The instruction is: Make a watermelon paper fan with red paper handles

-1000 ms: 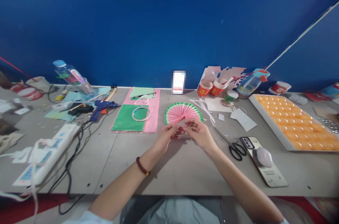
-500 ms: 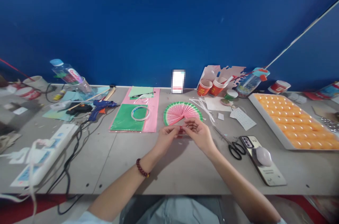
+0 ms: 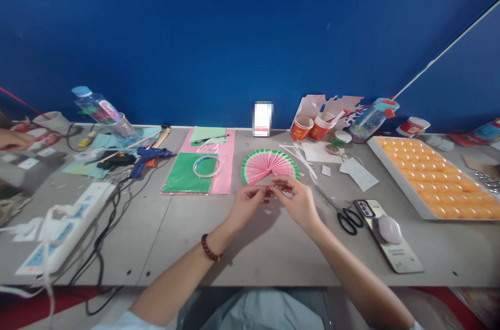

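A pleated paper fan (image 3: 269, 159), pink with a green and white border, lies spread on the table just beyond my hands. My left hand (image 3: 250, 200) and my right hand (image 3: 295, 197) meet in front of it, both closed in a pinch at the fingertips. Between them is a small reddish piece (image 3: 267, 191), mostly covered by the fingers, so its kind is unclear. A beaded bracelet circles my left wrist. Scissors (image 3: 347, 218) with black handles lie to the right of my right hand.
To the left are green and pink paper packs (image 3: 224, 179) with a tape roll (image 3: 206, 176), a blue glue gun (image 3: 146, 161) and a power strip (image 3: 74, 231). At right are a phone (image 3: 398, 254), paper cups (image 3: 302, 129) and a tray (image 3: 420, 210) of orange balls. Another person's hand (image 3: 15, 140) shows far left.
Another person's hand has come into view at the far left edge. My own hands stay almost in place, with only slight finger movement around the small reddish piece.
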A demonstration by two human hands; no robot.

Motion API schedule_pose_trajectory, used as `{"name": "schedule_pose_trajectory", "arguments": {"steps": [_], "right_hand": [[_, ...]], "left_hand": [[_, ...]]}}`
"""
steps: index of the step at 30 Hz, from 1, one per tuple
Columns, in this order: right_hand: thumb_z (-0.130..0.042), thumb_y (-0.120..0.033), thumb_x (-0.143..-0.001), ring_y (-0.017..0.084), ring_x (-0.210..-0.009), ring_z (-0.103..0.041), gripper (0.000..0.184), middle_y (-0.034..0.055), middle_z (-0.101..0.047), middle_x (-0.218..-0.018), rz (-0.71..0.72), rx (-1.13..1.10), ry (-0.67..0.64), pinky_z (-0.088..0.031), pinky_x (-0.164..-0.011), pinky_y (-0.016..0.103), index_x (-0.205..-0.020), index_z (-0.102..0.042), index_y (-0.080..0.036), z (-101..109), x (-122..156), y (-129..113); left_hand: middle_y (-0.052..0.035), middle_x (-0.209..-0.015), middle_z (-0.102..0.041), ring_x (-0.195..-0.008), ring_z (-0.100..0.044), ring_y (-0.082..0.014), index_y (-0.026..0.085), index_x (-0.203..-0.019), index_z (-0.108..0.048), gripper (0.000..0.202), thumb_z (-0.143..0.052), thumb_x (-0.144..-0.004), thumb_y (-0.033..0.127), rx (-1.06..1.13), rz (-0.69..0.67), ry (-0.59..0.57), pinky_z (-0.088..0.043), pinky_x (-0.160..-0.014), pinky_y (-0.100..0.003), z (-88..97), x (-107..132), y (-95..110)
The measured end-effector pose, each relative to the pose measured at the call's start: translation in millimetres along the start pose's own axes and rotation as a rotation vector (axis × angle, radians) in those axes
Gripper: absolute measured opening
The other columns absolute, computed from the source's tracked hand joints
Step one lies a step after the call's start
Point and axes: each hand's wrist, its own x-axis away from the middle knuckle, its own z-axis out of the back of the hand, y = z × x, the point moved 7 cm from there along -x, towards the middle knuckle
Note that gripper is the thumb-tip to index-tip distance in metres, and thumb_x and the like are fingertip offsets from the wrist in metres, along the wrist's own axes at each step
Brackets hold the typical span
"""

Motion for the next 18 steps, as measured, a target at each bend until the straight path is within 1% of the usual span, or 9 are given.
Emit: {"name": "schedule_pose_trajectory", "arguments": {"steps": [3,6,11,14,18], "right_hand": [[-0.063,-0.028,-0.077,0.018,-0.073,-0.064,0.013,0.0040,-0.069,-0.084,0.007,-0.025,-0.003,-0.052,-0.070,0.032,-0.089,-0.065,-0.023,0.0,0.9,-0.7],[-0.063,-0.028,-0.077,0.018,-0.073,-0.064,0.013,0.0040,-0.069,-0.084,-0.010,-0.044,-0.017,-0.052,-0.071,0.032,-0.088,-0.065,-0.022,-1.4,1.8,-0.4],[-0.062,-0.028,-0.079,0.017,-0.074,-0.064,0.015,0.0040,-0.068,-0.084,-0.037,-0.130,-0.059,-0.053,-0.072,0.032,-0.092,-0.065,-0.022,-4.5,1.5,1.1],[-0.064,-0.029,-0.078,0.017,-0.074,-0.063,0.016,0.0042,-0.068,-0.085,-0.036,-0.132,-0.051,-0.053,-0.071,0.032,-0.093,-0.064,-0.022,-4.1,0.3,3.5],[-0.065,-0.031,-0.078,0.017,-0.073,-0.063,0.019,0.0042,-0.067,-0.087,-0.040,-0.142,-0.061,-0.053,-0.071,0.032,-0.095,-0.064,-0.023,-5.2,-0.4,7.2]], "left_hand": [[-0.0090,-0.082,-0.074,-0.078,-0.068,-0.0223,0.017,-0.075,-0.075,0.031,-0.072,-0.067,0.046,-0.011,0.006,0.013,-0.054,-0.068,-0.031,-0.1,0.3,-0.2],[-0.0092,-0.082,-0.074,-0.076,-0.068,-0.0216,0.016,-0.075,-0.075,0.031,-0.072,-0.067,0.046,-0.003,0.002,0.032,-0.054,-0.068,-0.031,2.0,-1.3,-2.2],[-0.0082,-0.076,-0.073,-0.074,-0.068,-0.0202,0.016,-0.074,-0.075,0.029,-0.070,-0.069,0.045,0.009,0.004,0.056,-0.054,-0.068,-0.031,6.4,-4.0,-3.6],[-0.0089,-0.078,-0.074,-0.075,-0.068,-0.0211,0.016,-0.073,-0.074,0.029,-0.071,-0.068,0.044,0.007,0.023,0.053,-0.054,-0.067,-0.031,5.4,-3.2,-3.1],[-0.0094,-0.080,-0.074,-0.076,-0.068,-0.0214,0.016,-0.075,-0.075,0.029,-0.071,-0.068,0.044,-0.003,0.011,0.046,-0.054,-0.068,-0.031,3.4,-1.9,-3.4]]}}
